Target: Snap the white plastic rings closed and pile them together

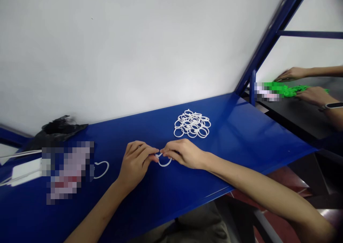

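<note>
Over the middle of the blue table, my left hand (138,161) and my right hand (184,153) meet at a small white plastic ring (164,165). Fingertips of my left hand pinch the ring's left side, where its ends seem to come together. With thumb and fingers closed, my right hand grips its upper right part. The exact joint is partly hidden by the fingers. Behind my right hand lies a pile of similar white rings (192,123). To the left of my left hand, a white loop (103,170) rests on the table, partly covered by a blurred-out patch.
A black plastic bag (63,128) sits at the back left. Near the left edge are a white box-like object (26,171) and white cables. Blue metal posts (253,87) stand at right; beyond them another person's hands (316,95) handle green pieces (293,90).
</note>
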Demonstrator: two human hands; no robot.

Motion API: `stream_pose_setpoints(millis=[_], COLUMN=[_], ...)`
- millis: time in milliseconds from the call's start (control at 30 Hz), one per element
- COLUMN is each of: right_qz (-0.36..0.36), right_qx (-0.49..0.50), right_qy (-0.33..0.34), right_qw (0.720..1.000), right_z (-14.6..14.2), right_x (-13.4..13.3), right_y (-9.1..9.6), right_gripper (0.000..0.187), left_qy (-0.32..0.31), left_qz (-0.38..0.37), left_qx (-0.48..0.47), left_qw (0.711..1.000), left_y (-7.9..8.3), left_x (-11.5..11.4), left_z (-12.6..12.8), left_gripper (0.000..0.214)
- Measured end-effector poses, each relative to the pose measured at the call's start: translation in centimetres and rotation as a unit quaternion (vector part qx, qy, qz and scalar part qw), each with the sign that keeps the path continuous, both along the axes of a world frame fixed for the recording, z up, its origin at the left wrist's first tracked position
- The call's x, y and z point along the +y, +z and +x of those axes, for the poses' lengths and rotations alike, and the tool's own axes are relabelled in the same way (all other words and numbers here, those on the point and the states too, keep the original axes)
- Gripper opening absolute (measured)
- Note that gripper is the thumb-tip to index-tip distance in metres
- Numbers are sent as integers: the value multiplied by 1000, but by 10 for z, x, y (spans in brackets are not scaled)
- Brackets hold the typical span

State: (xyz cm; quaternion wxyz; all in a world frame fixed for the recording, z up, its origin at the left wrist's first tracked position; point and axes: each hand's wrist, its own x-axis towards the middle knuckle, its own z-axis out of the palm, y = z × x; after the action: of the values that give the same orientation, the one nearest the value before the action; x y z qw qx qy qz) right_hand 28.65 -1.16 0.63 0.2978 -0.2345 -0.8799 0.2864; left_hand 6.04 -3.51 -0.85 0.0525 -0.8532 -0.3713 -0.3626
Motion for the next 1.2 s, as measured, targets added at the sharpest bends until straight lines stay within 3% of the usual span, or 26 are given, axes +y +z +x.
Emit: stream_pose_setpoints(millis=[200,333,567,800,967,1200], right_qz=[36,81,130,196,190,194], right_qx=[-12,-37,-55,-101,-168,-179], right_qy=[29,-4,-146,-313,-298,-271], right_qw=[999,996,979,924,920,926], right_z=[3,3,12,44,50,48], right_x=[-4,0,22,54,56,54], right_y=[1,-1,-2,0,0,0], right_gripper=[19,24,29,19,15,21], left_qy=[-20,12,159,140,151,149], left_qz=[15,-22,-118,-209,-225,-198], left_qx=[5,36,66,123,102,77], left_qw=[1000,999,978,960,957,966], left_y=[-2,-4,0,-2,-8,-12], left_x=[-4,2,13,10,14,20], left_z=[2,5,-11,-18,-18,-24], left_gripper=[17,17,22,30,28,32])
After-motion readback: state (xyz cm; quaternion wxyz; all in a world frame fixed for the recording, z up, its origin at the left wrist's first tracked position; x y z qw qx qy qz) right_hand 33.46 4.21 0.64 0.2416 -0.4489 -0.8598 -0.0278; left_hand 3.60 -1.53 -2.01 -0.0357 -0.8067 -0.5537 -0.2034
